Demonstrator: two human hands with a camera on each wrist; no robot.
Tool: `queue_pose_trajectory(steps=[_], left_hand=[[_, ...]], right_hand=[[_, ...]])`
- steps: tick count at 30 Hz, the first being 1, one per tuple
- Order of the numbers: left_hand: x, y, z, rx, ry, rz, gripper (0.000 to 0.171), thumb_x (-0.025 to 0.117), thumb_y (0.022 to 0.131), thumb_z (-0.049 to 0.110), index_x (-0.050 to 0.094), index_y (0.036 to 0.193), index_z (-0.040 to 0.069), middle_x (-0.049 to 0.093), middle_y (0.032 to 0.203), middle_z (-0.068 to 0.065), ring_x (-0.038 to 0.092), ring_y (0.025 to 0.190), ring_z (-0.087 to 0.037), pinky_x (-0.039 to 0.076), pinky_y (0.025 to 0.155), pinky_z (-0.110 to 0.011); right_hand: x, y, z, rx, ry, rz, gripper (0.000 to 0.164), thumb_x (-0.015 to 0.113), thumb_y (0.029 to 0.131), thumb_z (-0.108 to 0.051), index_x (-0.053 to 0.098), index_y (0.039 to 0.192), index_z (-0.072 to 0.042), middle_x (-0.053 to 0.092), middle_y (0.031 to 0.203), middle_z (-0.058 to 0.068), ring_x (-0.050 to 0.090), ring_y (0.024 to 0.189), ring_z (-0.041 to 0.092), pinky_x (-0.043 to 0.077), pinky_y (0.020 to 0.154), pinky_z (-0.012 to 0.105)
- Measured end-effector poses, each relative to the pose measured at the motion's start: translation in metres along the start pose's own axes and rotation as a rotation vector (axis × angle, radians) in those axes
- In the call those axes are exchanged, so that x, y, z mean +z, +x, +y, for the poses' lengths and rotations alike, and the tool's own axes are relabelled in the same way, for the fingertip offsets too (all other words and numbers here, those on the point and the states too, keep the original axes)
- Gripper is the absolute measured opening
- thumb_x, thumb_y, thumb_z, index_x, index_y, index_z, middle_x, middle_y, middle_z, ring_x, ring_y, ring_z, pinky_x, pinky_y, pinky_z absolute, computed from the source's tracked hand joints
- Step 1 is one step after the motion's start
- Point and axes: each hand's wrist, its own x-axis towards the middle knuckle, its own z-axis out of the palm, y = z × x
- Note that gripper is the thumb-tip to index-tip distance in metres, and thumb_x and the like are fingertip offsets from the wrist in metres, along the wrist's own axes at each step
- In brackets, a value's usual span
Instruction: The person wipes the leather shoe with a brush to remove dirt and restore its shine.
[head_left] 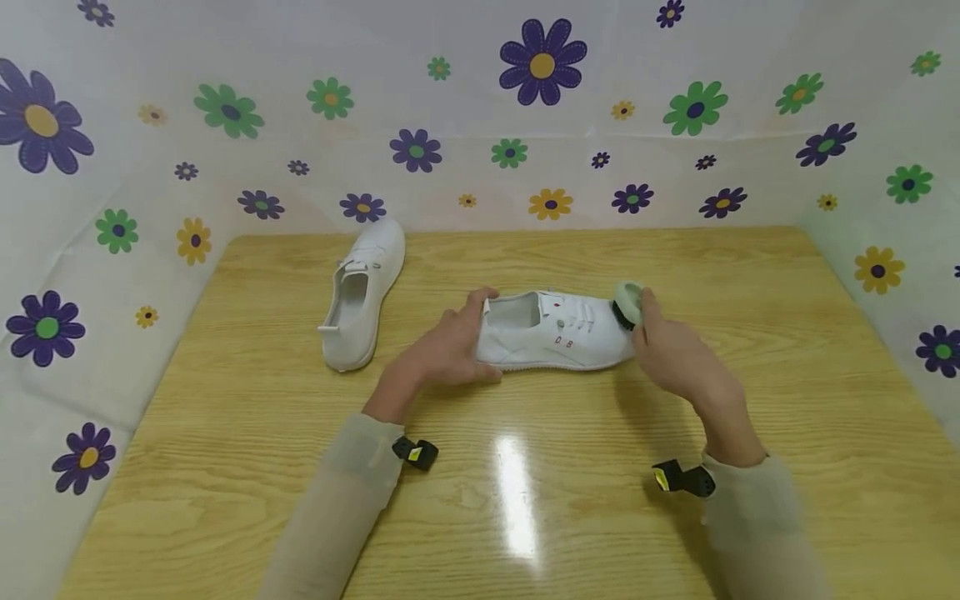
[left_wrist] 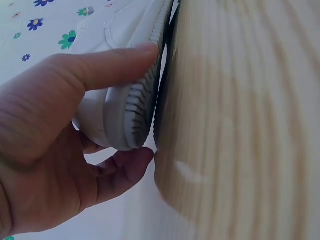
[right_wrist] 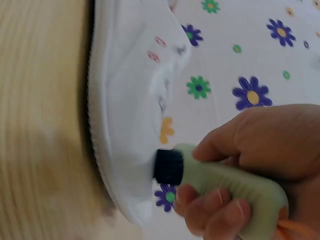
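Observation:
A white lace-up shoe [head_left: 525, 342] with small red letters on its side lies lengthwise, toe to the right. My left hand [head_left: 453, 342] grips its heel; in the left wrist view the thumb lies along the ridged sole edge [left_wrist: 137, 107] and the other fingers reach behind the heel. In my right hand [head_left: 675, 350] is a pale green brush [head_left: 628, 302], fingers wrapped round its handle. Its dark bristles [right_wrist: 168, 167] meet the upper at the toe in the right wrist view. An orange cord [right_wrist: 295, 229] hangs from the handle's end.
A second white shoe [head_left: 363, 300] stands at the back left of the wooden table [head_left: 585, 500], toe pointing away. Flower-printed white cloth [head_left: 465, 92] rises behind the table and along both sides. Black straps with small devices [head_left: 420, 454] sit on both wrists.

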Motion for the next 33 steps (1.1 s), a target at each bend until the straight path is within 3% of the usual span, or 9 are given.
queue_pose_trajectory(steps=[5,13,16,21,24,28,31,33], left_hand=[[0.002,0.000,0.002,-0.002,0.027,0.007,0.111,0.086,0.076,0.031,0.008,0.156,0.026,0.049,0.132,-0.012,0.043,0.112,-0.031,0.045,0.091,-0.048],[0.002,0.000,0.001,-0.001,0.025,0.005,0.113,0.087,0.075,0.030,0.008,0.156,0.025,0.048,0.134,-0.011,0.044,0.112,-0.030,0.046,0.090,-0.048],[0.002,0.000,0.000,-0.004,0.022,0.006,0.113,0.087,0.074,0.030,0.008,0.155,0.026,0.049,0.134,-0.011,0.044,0.112,-0.031,0.046,0.090,-0.047],[0.002,0.000,-0.001,-0.001,0.033,0.003,0.112,0.087,0.075,0.031,0.008,0.155,0.027,0.049,0.132,-0.011,0.044,0.112,-0.031,0.046,0.089,-0.047],[0.003,0.000,-0.001,-0.001,0.033,0.003,0.112,0.087,0.075,0.030,0.008,0.155,0.027,0.049,0.133,-0.011,0.044,0.111,-0.031,0.046,0.090,-0.047],[0.003,-0.001,-0.001,0.002,0.033,0.005,0.113,0.087,0.075,0.030,0.007,0.155,0.026,0.048,0.135,-0.010,0.044,0.111,-0.031,0.045,0.092,-0.047],[0.003,-0.001,-0.001,0.003,0.035,0.005,0.113,0.087,0.075,0.030,0.007,0.155,0.026,0.047,0.137,-0.010,0.044,0.113,-0.031,0.045,0.093,-0.047],[0.003,-0.001,0.000,0.003,0.038,0.004,0.113,0.087,0.075,0.031,0.007,0.155,0.026,0.046,0.138,-0.010,0.044,0.113,-0.031,0.044,0.093,-0.048]], right_hand=[[0.010,0.004,-0.012,-0.064,0.016,0.011,0.064,0.026,0.106,-0.019,-0.006,0.156,0.004,0.062,0.095,0.022,0.051,0.069,0.023,0.042,0.064,0.036],[-0.002,-0.008,-0.001,0.040,-0.064,-0.063,0.062,0.019,0.103,-0.017,-0.007,0.153,0.010,0.051,0.070,0.009,0.048,0.061,0.021,0.040,0.059,0.036],[0.001,-0.002,0.002,0.056,-0.100,-0.015,0.062,0.020,0.104,-0.017,-0.007,0.152,0.012,0.054,0.067,0.012,0.050,0.058,0.023,0.041,0.054,0.036],[0.013,0.011,-0.004,-0.018,-0.103,0.089,0.061,0.026,0.105,-0.016,-0.001,0.153,0.012,0.057,0.072,0.020,0.051,0.057,0.025,0.041,0.051,0.036],[0.015,0.012,-0.011,-0.066,-0.060,0.069,0.062,0.026,0.106,-0.017,-0.003,0.155,0.008,0.058,0.076,0.020,0.051,0.061,0.024,0.042,0.056,0.035],[0.009,0.004,-0.014,-0.062,-0.002,0.002,0.063,0.025,0.105,-0.019,-0.003,0.157,0.003,0.060,0.091,0.020,0.048,0.063,0.021,0.040,0.059,0.034],[0.000,-0.004,-0.008,-0.011,0.013,-0.036,0.064,0.026,0.102,-0.018,-0.001,0.157,0.002,0.055,0.085,0.015,0.042,0.060,0.019,0.038,0.057,0.034],[-0.006,-0.006,-0.001,0.027,0.004,-0.055,0.065,0.025,0.101,-0.017,-0.002,0.157,0.003,0.046,0.070,0.008,0.038,0.056,0.017,0.035,0.053,0.034]])
